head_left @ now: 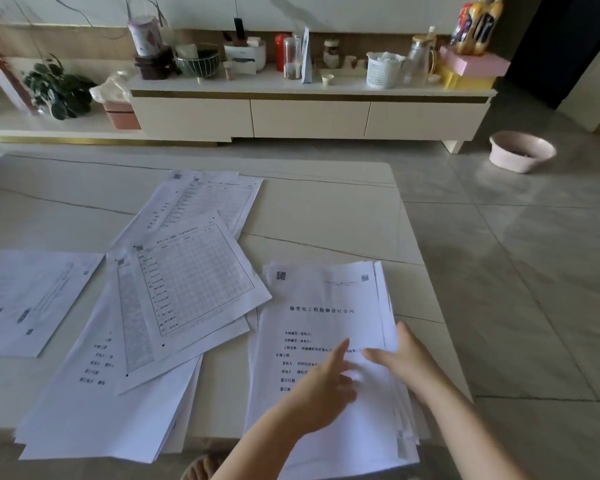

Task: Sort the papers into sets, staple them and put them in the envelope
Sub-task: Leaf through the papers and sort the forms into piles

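Sorting seems underway: I see both hands, left hand and right hand, spread flat on the contract stack, so next I'd pinch its top sheet.

Table: paper stack at right front, both hands on it; overlapping sheets in the middle; single sheet far left.

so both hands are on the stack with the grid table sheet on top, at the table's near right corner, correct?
Not quite. In the head view the left hand and right hand are on the stack at the near right corner, but its top sheet is a text cover page. The grid table sheet lies on the piles to the left.
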Demonstrator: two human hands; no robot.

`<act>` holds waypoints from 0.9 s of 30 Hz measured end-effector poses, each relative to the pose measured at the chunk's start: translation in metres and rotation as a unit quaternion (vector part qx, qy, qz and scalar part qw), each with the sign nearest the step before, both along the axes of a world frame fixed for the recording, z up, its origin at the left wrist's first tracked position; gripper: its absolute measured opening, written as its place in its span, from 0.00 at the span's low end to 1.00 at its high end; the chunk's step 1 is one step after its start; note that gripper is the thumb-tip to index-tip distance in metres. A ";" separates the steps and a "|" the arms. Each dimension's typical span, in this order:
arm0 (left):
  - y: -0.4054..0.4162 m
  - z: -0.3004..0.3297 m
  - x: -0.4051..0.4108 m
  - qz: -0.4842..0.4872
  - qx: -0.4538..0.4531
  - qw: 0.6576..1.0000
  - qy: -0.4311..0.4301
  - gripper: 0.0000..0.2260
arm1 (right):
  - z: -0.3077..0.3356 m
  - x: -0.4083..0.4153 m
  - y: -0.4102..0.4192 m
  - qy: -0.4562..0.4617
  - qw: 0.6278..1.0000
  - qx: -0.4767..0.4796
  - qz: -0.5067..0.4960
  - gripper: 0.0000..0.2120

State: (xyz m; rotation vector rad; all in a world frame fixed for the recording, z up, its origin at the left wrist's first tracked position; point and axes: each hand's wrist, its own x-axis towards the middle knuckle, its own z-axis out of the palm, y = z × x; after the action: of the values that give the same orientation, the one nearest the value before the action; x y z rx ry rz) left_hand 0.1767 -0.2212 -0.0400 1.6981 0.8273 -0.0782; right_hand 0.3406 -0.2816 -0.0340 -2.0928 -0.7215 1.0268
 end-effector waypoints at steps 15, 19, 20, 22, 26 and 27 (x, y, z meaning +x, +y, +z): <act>0.037 0.046 -0.028 0.380 -0.078 0.915 -0.109 0.30 | 0.043 0.049 -0.049 0.189 0.958 0.203 -0.067 0.21; 0.039 0.064 -0.027 0.355 -0.107 0.904 -0.215 0.21 | 0.050 0.048 -0.050 0.193 0.952 0.233 -0.045 0.50; 0.039 0.069 -0.027 0.356 -0.093 0.902 -0.223 0.17 | 0.053 0.046 -0.048 0.187 0.952 0.240 -0.026 0.41; 0.039 0.078 -0.026 0.375 -0.073 0.895 -0.230 0.12 | 0.062 0.042 -0.041 0.164 0.952 0.257 -0.011 0.16; 0.037 0.099 -0.020 0.393 -0.020 0.885 -0.247 0.11 | 0.083 0.028 -0.029 0.091 0.961 0.260 -0.018 0.12; 0.036 0.108 -0.017 0.396 -0.007 0.882 -0.254 0.10 | 0.088 0.024 -0.028 0.072 0.963 0.259 -0.014 0.10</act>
State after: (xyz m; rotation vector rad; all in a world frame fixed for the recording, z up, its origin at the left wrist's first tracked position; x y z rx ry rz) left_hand 0.1601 -0.1853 0.0678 1.1625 1.0369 0.8827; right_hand 0.3643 -0.3097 0.0544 -1.5573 -0.7842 0.8505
